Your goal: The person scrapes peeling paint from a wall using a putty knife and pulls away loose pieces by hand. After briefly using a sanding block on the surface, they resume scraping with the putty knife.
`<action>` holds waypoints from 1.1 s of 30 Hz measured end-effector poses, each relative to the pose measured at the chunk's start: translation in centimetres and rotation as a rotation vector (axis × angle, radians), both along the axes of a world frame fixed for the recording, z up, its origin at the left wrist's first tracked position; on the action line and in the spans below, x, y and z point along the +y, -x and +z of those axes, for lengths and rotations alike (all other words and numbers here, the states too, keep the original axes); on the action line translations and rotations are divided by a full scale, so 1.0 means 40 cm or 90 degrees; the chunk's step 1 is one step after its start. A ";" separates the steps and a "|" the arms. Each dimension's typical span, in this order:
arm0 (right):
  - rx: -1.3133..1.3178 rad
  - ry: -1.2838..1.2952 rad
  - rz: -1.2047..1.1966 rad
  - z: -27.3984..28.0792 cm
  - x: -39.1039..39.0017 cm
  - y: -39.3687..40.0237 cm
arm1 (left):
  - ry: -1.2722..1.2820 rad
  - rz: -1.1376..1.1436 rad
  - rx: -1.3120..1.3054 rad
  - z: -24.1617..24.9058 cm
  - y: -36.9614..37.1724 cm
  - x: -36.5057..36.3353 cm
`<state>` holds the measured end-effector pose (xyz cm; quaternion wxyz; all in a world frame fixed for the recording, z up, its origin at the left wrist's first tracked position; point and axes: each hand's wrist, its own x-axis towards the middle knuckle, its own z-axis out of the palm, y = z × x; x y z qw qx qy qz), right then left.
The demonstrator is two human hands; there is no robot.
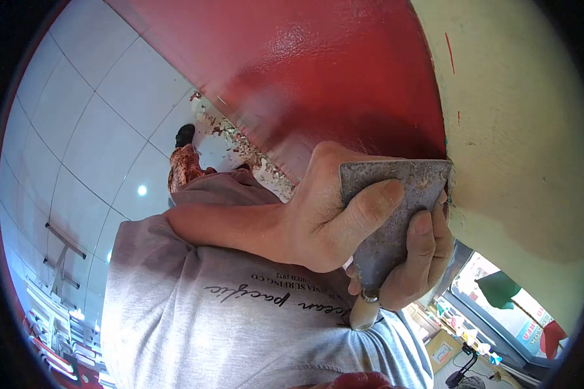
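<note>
Both of my hands grip a wide putty knife (396,217) with a worn, stained metal blade. My left hand (321,211) is closed on the blade's left side, its thumb lying across the near face. On the lower right side, my right hand (427,259) is closed round the blade with its thumb pressed on the face and the fingers partly hidden behind. The pale handle (365,314) points down towards my shirt. The blade's top right corner is at the border between the red wall section (344,71) and the cream section (519,142); whether it touches cannot be made out.
Paint flakes (243,146) lie along the foot of the red wall on the tiled floor (97,129). A metal stepladder (65,253) and stacked chairs (58,356) are at the left. A window (493,292) with hanging decorations and a cluttered desk (444,353) are at the lower right.
</note>
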<state>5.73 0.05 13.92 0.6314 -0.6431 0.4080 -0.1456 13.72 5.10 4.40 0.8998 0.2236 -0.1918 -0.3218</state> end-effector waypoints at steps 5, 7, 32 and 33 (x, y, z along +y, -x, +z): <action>0.060 0.038 -0.002 0.004 0.012 -0.041 | 0.001 0.028 0.013 0.006 -0.013 0.006; -0.006 0.068 0.080 -0.010 -0.001 -0.039 | 0.000 0.044 0.020 0.007 -0.019 0.009; 0.069 0.042 0.054 0.013 0.022 -0.105 | 0.046 -0.008 0.054 -0.010 -0.083 0.022; 0.088 0.051 0.056 0.016 0.024 -0.109 | 0.042 -0.019 0.053 -0.011 -0.082 0.025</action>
